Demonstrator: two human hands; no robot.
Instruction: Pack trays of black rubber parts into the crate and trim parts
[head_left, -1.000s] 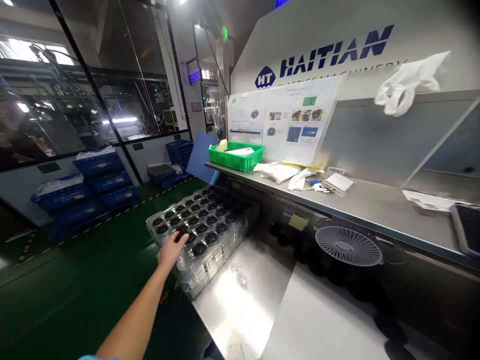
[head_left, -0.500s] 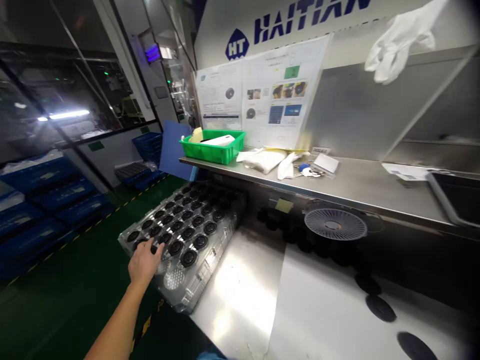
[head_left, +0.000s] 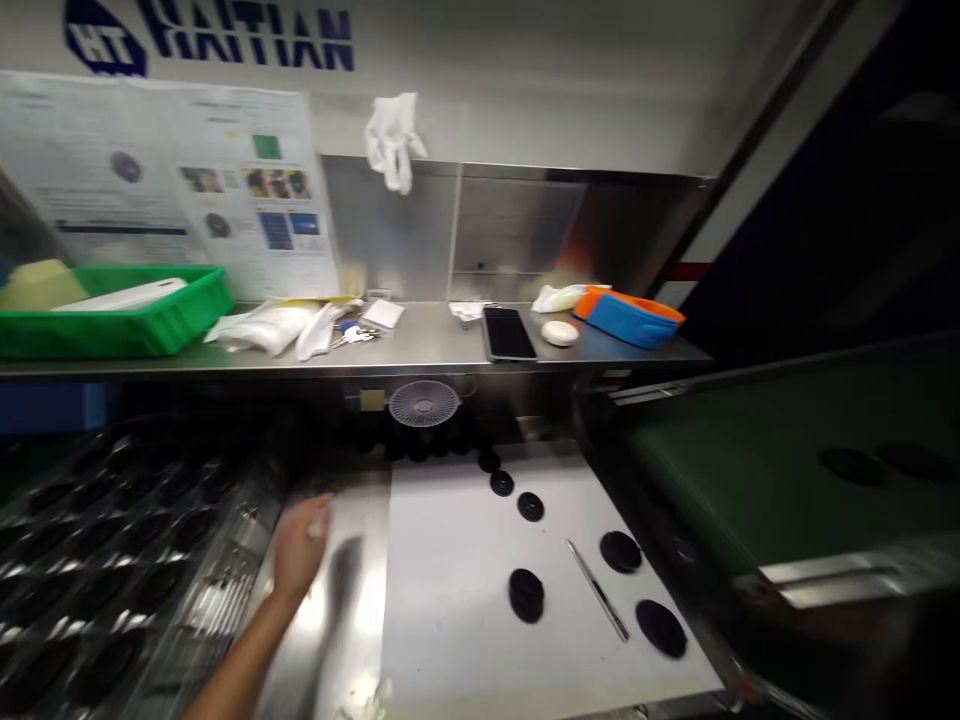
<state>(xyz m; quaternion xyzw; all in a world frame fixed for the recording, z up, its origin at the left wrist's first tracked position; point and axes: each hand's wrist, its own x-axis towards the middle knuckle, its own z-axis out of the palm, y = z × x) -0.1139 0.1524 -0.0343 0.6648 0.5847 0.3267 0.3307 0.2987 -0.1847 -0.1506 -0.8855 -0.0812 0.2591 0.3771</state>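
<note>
Over the bench [head_left: 352,625], left hand [head_left: 298,548] hovers open, empty.

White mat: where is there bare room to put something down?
The left half of the mat is bare, between the steel strip and the discs. Its right half is crowded with discs and a thin tool.

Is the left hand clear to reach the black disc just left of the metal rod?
Probably yes: only bare steel worktop and open white mat lie between the left hand and that black disc.
</note>
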